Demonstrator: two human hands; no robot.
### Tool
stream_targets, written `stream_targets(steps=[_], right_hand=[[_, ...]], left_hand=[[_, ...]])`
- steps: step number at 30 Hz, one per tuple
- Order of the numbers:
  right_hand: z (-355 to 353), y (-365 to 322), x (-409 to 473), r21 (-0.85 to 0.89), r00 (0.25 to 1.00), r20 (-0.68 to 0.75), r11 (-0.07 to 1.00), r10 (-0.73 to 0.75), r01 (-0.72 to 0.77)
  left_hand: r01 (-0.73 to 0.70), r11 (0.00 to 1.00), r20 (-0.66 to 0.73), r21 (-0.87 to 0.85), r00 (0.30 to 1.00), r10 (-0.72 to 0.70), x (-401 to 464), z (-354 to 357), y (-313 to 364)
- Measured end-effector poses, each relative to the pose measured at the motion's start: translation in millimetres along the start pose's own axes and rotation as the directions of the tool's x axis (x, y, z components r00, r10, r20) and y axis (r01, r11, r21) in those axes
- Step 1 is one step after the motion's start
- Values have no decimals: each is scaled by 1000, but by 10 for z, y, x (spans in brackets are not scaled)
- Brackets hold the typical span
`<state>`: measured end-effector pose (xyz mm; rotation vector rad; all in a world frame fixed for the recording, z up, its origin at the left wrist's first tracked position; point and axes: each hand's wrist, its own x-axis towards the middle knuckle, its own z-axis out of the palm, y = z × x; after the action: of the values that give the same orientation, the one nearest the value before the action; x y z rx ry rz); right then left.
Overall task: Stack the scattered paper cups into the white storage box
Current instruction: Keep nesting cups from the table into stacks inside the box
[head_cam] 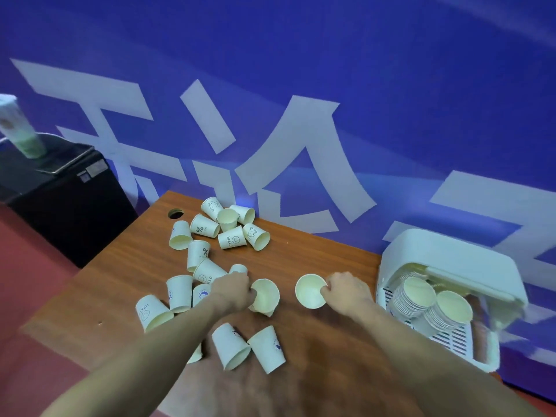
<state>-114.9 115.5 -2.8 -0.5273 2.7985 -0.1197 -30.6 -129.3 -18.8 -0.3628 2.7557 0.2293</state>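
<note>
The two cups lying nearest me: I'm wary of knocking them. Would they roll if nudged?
Probably. The two cups lie on their sides on the smooth wooden table, so they would likely roll in a curve, being tapered. They look like thin paper, probably light and easily crushed.

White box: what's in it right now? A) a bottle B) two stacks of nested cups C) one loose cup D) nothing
B: the white box lies open at the table's right end with two stacks of cups leaning side by side inside.
</note>
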Motion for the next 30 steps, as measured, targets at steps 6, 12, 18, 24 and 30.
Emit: stream_targets(steps=[6,12,18,24,30], right_hand=[[-234,573,-285,117,996,-60,991,65,-58],[-218,1329,-715,152,985,-75,978,156,-143],[-142,2152,-1119,234,965,-46,942,260,-243],[-102,2911,-1507,283,914,-52,884,402,-372],[-75,3576,-1806,364,842,-38,793,538,-489]], left_hand=[[41,956,16,-292,999,-38,-111,-138,632],[34,919,62,-392,998,-10,-290,-30,1469],[15,918,153,-397,987,50,-431,238,2377],[-25,856,173,-516,976,133,-461,425,3242],[9,774,210,-633,964,161,-464,509,4032]])
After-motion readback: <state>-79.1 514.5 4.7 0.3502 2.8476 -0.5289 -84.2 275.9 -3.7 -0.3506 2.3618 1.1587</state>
